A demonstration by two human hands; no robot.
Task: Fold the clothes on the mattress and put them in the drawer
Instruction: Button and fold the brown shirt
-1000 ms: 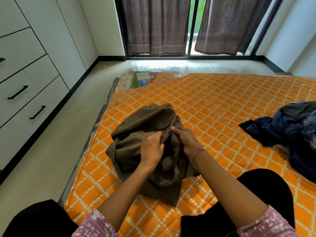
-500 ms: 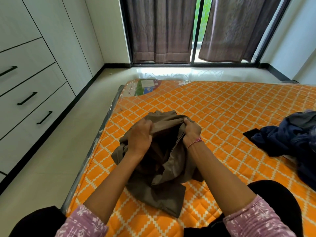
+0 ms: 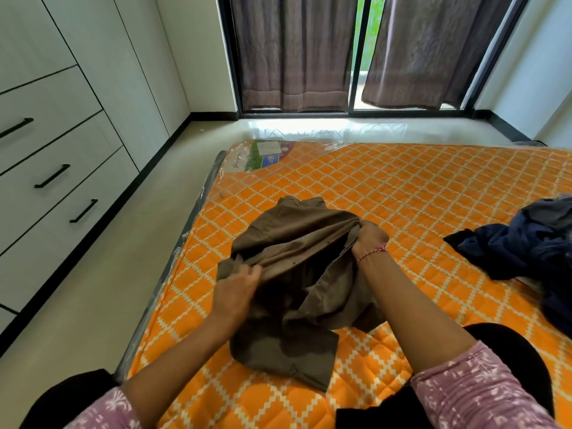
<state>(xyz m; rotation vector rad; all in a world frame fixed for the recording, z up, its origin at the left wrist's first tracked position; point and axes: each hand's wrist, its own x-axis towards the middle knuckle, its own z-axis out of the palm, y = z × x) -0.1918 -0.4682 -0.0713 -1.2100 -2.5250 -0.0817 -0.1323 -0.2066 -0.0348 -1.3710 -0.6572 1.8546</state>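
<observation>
A crumpled olive-brown shirt point(image 3: 297, 243) with small buttons lies near the left edge of the orange quilted mattress point(image 3: 402, 196). My left hand point(image 3: 236, 292) grips the shirt's edge at its lower left. At the shirt's upper right, my right hand point(image 3: 368, 238) holds the buttoned edge, a red thread on its wrist. The edge is stretched between both hands. A pile of dark blue clothes point(image 3: 526, 252) lies at the mattress's right. White drawers point(image 3: 55, 187) with black handles line the left wall, all closed.
A strip of pale floor point(image 3: 102, 289) runs between the mattress and the drawers. Brown curtains point(image 3: 294, 51) hang over a sliding glass door at the back. My knees in black trousers point(image 3: 520, 360) rest on the mattress's near edge.
My hands have drawn apart, the left down and left, the right up and right, stretching the shirt's edge between them. The camera has tilted up slightly.
</observation>
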